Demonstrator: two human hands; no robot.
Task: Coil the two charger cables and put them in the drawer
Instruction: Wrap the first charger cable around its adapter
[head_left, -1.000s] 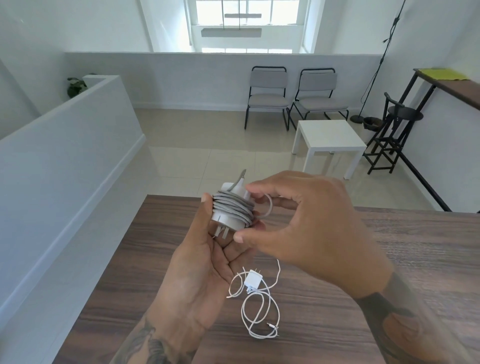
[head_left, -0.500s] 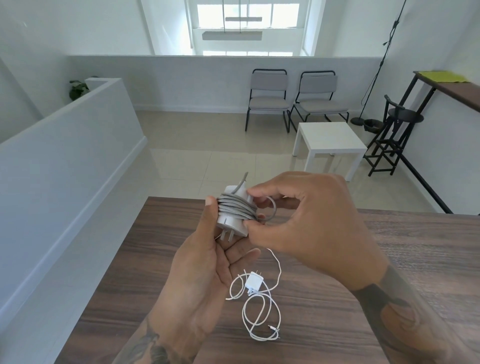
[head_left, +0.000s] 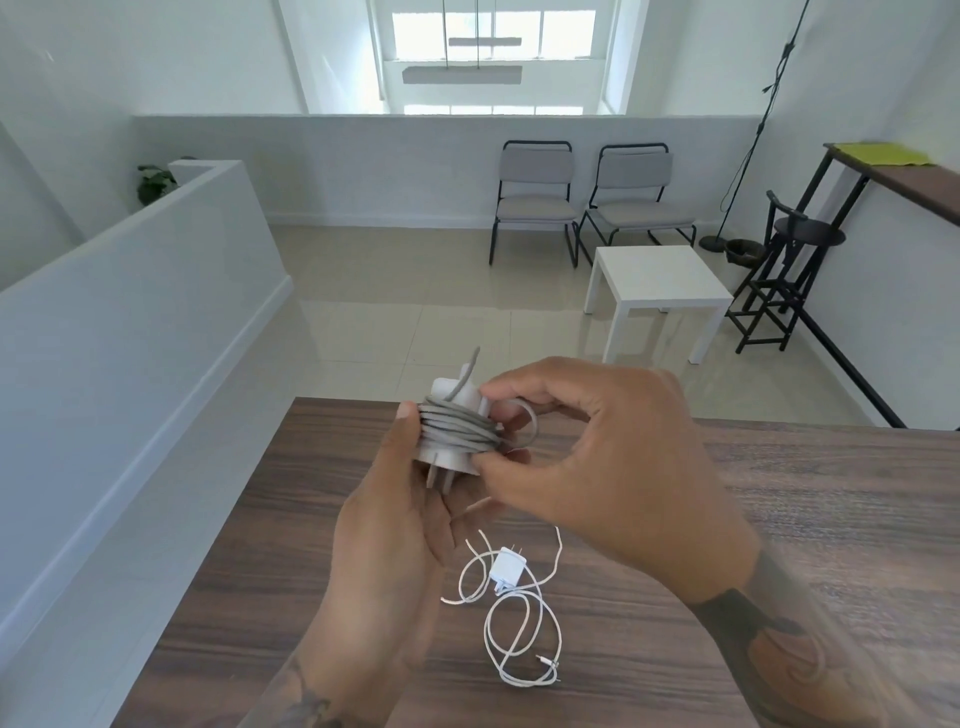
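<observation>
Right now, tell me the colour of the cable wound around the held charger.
Grey cable, seen in the head view.

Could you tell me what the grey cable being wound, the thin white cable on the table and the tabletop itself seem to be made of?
Grey cable: matte, perhaps braided fabric or rubbery sheath; too blurred to tell.
White cable: smooth plastic sheath, slightly glossy.
Tabletop: dark wood-grain, likely laminate or veneer, matte with even streaks.

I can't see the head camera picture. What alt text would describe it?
Two hands wind a grey cable around a white charger: the left hand holds the charger, the right hand pinches the cable's last loop. Below them, a second white charger with a loose white cable lies on a dark wooden table.
</observation>
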